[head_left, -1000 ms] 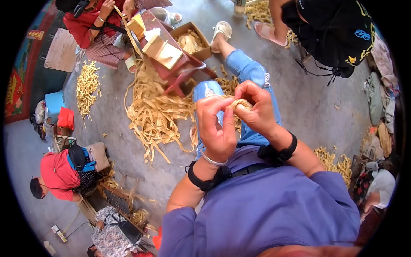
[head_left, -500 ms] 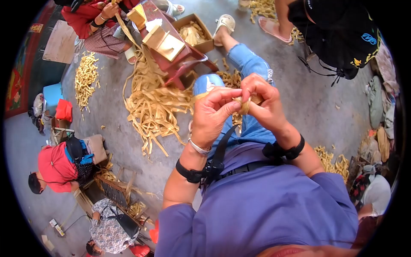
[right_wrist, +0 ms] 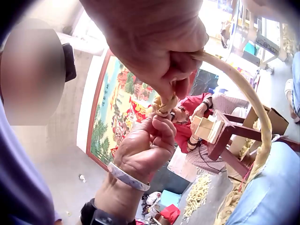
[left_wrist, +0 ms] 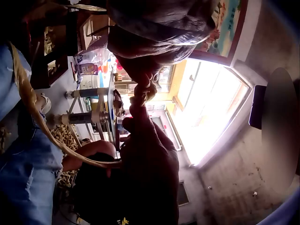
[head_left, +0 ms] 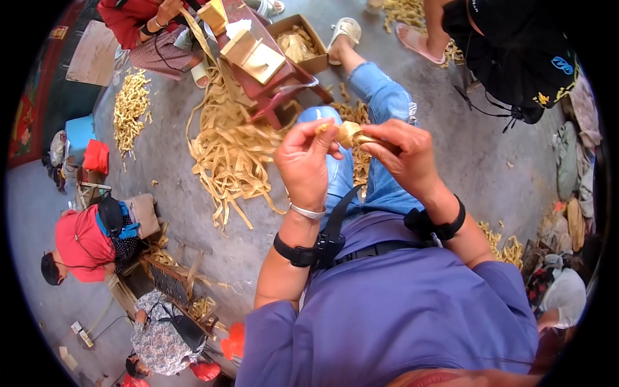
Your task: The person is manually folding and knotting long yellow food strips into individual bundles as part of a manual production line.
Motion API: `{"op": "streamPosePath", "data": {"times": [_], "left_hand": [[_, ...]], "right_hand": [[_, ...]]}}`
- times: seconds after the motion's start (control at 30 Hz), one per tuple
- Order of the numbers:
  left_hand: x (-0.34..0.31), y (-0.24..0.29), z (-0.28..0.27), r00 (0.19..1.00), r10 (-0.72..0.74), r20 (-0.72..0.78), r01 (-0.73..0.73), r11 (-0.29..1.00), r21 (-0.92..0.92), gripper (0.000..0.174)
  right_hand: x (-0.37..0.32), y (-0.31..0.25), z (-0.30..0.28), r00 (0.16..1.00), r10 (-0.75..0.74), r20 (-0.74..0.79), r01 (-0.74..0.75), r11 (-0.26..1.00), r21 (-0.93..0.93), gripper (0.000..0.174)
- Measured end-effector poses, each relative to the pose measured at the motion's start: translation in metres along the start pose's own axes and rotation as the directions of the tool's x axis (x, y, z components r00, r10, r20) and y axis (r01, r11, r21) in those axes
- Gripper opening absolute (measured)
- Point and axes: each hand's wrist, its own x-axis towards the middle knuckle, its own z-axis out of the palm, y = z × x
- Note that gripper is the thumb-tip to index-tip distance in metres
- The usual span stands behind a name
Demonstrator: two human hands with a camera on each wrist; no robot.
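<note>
Both hands are raised over the jeans-clad knees, with a knotted golden-yellow strip [head_left: 349,134] between them. My left hand [head_left: 305,166] pinches the end of the knot between thumb and fingers. On the other side, my right hand [head_left: 407,153] grips the strip close by the knot. Seen from the right wrist, the knot [right_wrist: 165,105] sits right between the two sets of fingertips. A long loose length of the strip [right_wrist: 257,112] loops out of the right hand and down past the knee.
A heap of loose strips [head_left: 225,151] lies on the floor, left of the knees. Piles of knotted pieces [head_left: 131,106] are around. Ahead stands a dark red bench [head_left: 274,90] bearing wooden blocks, beside a cardboard box [head_left: 316,63]. Other people sit nearby.
The hands have drawn apart sideways and moved up slightly. The knot, earlier mostly covered by the fingers, now shows between them.
</note>
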Motion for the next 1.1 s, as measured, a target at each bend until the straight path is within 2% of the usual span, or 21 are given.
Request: {"op": "streamPosePath", "data": {"times": [0.03, 0.13, 0.17, 0.23, 0.27, 0.33, 0.4, 0.43, 0.5, 0.57, 0.63, 0.67, 0.7, 0.8, 0.87, 0.9, 0.97, 1.0, 1.03, 1.1], "left_hand": [[0.001, 0.002, -0.001, 1.000, 0.021, -0.019, -0.021, 1.000, -0.022, 0.017], [0.005, 0.003, -0.006, 0.995, -0.044, -0.087, 0.026, 0.978, -0.206, 0.016], [0.005, 0.002, -0.010, 0.998, -0.049, -0.047, 0.040, 0.981, -0.188, 0.019], [0.011, 0.011, -0.008, 0.975, 0.198, -0.097, -0.191, 0.979, 0.073, 0.024], [0.013, 0.022, -0.008, 0.956, 0.290, 0.039, -0.289, 0.914, 0.284, 0.028], [0.019, 0.046, -0.008, 0.838, 0.449, 0.310, -0.541, 0.608, 0.581, 0.036], [0.022, 0.056, -0.015, 0.753, 0.254, 0.607, -0.640, 0.497, 0.586, 0.036], [0.023, 0.053, -0.016, 0.839, 0.112, 0.532, -0.422, 0.751, 0.507, 0.027], [0.026, 0.067, -0.024, 0.867, 0.020, 0.498, -0.340, 0.753, 0.562, 0.022], [0.024, 0.072, -0.030, 0.909, -0.030, 0.415, -0.255, 0.749, 0.612, 0.015], [0.020, 0.067, -0.042, 0.931, -0.158, 0.330, -0.025, 0.873, 0.488, 0.012], [0.021, 0.064, -0.047, 0.928, -0.223, 0.299, 0.087, 0.909, 0.407, 0.011], [0.025, 0.063, -0.050, 0.886, -0.274, 0.373, 0.165, 0.940, 0.297, 0.013], [0.033, 0.055, -0.050, 0.781, -0.488, 0.391, 0.507, 0.860, 0.062, 0.015], [0.035, 0.050, -0.050, 0.790, -0.443, 0.423, 0.498, 0.867, -0.021, 0.015], [0.036, 0.049, -0.048, 0.806, -0.417, 0.420, 0.488, 0.870, -0.073, 0.014], [0.042, 0.048, -0.049, 0.829, -0.382, 0.408, 0.476, 0.865, -0.157, 0.012], [0.044, 0.049, -0.051, 0.839, -0.374, 0.395, 0.456, 0.880, -0.136, 0.012], [0.046, 0.052, -0.053, 0.850, -0.362, 0.383, 0.432, 0.895, -0.114, 0.012], [0.050, 0.060, -0.054, 0.851, -0.357, 0.386, 0.429, 0.896, -0.117, 0.011]], "right_hand": [[0.000, 0.002, 0.002, 0.997, -0.074, -0.021, 0.074, 0.997, -0.007, 0.016], [-0.002, -0.006, -0.004, 0.999, -0.029, 0.033, 0.029, 1.000, -0.005, 0.011], [-0.002, -0.005, -0.004, 0.999, -0.035, 0.028, 0.035, 0.999, -0.010, 0.010], [0.002, -0.003, -0.002, 0.999, -0.045, 0.016, 0.046, 0.999, -0.021, 0.009], [0.005, -0.003, -0.001, 0.997, -0.070, 0.035, 0.070, 0.997, -0.008, 0.008], [0.014, -0.005, 0.000, 0.990, -0.116, 0.075, 0.115, 0.993, 0.019, 0.008], [0.023, -0.015, -0.001, 0.972, -0.173, 0.159, 0.168, 0.985, 0.042, 0.007], [0.029, -0.017, -0.001, 0.962, -0.203, 0.185, 0.200, 0.979, 0.035, 0.007], [0.040, -0.021, -0.004, 0.940, -0.257, 0.223, 0.249, 0.966, 0.063, 0.006], [0.049, -0.027, -0.014, 0.936, -0.230, 0.266, 0.223, 0.973, 0.055, 0.006], [0.052, -0.019, -0.021, 0.925, -0.226, 0.306, 0.223, 0.974, 0.045, 0.007], [0.054, -0.015, -0.019, 0.929, -0.220, 0.298, 0.215, 0.975, 0.049, 0.007], [0.055, -0.012, -0.016, 0.933, -0.210, 0.294, 0.204, 0.978, 0.051, 0.007], [0.060, -0.007, -0.003, 0.923, -0.214, 0.321, 0.197, 0.977, 0.085, 0.015], [0.063, -0.019, 0.011, 0.923, -0.193, 0.334, 0.151, 0.977, 0.147, 0.024], [0.065, -0.014, 0.013, 0.872, -0.270, 0.409, 0.281, 0.959, 0.034, 0.033], [0.073, -0.018, 0.021, 0.859, -0.364, 0.361, 0.356, 0.930, 0.089, 0.033], [0.076, -0.022, 0.025, 0.850, -0.408, 0.334, 0.393, 0.912, 0.115, 0.033], [0.081, -0.027, 0.026, 0.864, -0.371, 0.339, 0.318, 0.926, 0.203, 0.026], [0.090, -0.031, 0.025, 0.854, -0.348, 0.388, 0.278, 0.934, 0.226, 0.019]]}}
